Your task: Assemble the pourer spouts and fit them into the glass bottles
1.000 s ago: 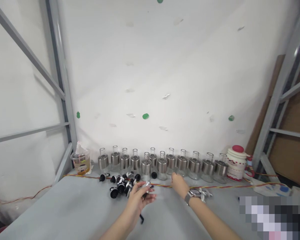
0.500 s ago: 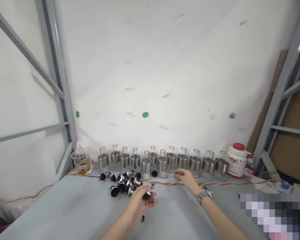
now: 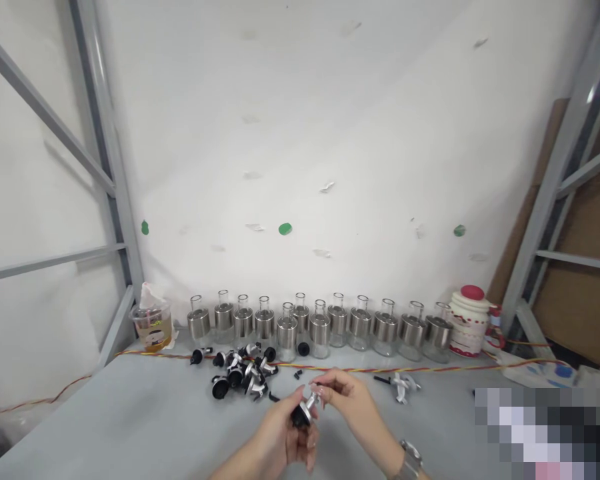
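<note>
Two hands meet at six o'clock — our left hand (image 3: 280, 437) pinches a black-and-silver spout cap (image 3: 304, 410) by its base, our right hand (image 3: 347, 400) nips its tip, steadying it — loose caps (image 3: 240, 373) piled at ten o'clock.

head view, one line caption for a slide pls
Both hands grip a pourer spout before a bottle row.
</note>
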Demonstrator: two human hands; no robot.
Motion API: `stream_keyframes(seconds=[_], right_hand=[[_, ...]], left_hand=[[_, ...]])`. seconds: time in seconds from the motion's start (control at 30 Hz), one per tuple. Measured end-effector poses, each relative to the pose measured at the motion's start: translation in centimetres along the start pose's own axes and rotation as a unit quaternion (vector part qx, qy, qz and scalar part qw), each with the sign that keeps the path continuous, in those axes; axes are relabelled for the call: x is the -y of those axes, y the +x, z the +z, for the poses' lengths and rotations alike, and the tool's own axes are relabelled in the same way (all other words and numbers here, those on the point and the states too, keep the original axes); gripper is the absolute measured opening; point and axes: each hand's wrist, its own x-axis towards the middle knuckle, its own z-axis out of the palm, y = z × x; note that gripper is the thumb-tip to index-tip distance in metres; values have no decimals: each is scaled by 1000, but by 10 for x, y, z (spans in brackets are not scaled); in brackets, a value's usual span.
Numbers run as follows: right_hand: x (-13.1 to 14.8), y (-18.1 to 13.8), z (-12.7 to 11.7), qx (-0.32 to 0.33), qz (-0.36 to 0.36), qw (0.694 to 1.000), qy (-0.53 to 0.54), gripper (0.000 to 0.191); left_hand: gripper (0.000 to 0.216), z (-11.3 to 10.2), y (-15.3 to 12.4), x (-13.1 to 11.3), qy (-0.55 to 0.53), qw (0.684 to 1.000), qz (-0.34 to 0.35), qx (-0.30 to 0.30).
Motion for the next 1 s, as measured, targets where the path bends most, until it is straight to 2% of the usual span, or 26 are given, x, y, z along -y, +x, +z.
stream_keyframes(seconds=[0.3, 0.5, 0.63, 0.77, 0.87, 1.0], right_hand=[[7, -9, -6, 13, -82, 986, -147, 17], [0, -9, -5, -6, -86, 989, -123, 16], [4, -13, -5, 16, -121, 980, -155, 14], [8, -17, -7, 59, -155, 967, -195, 17], [10, -18, -9, 62, -172, 954, -237, 18], [14, -19, -11, 74, -154, 944, -282, 17]], left_hand=[[48, -6, 3, 3, 19, 1000, 4, 11], [46, -6, 0, 1, 29, 999, 2, 31], [44, -4, -1, -4, 16, 1000, 10, 3], [40, -4, 0, -7, 16, 999, 31, -19], [39, -3, -1, -8, 39, 998, 55, -21], [31, 2, -5, -11, 97, 988, 116, -41]])
